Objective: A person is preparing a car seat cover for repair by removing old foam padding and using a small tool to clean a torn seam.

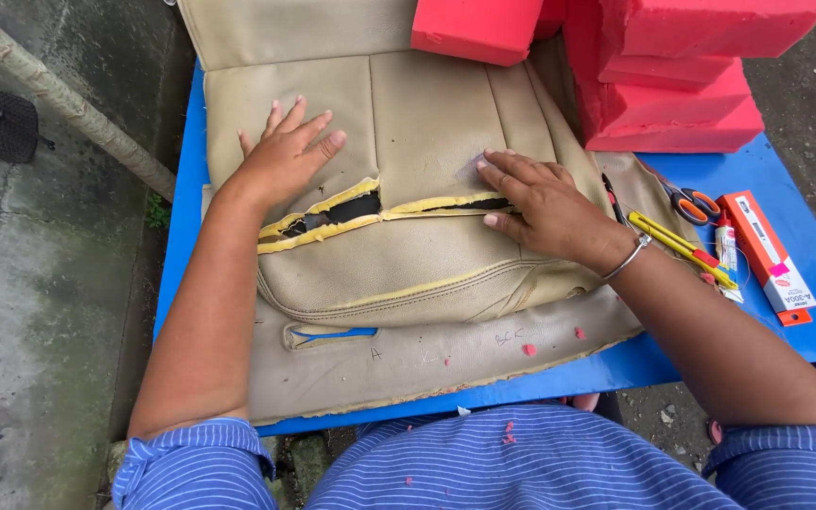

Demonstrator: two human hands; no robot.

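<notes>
Both hands, left (pixel 283 156) and right (pixel 540 203), press flat, fingers spread, grasping nothing, on the beige seat cover (pixel 427 123).

There is a single view, from a camera on the person's head, looking steeply down and forward over the chest and both forearms. It sits close: the blue counter (pixel 809 326) fills most of the picture, its far end cut off at the top edge. Wet ground shows down the left side and at the right corner.

Orange-white glue box (pixel 767 253) on blue table (pixel 805 331)
</notes>
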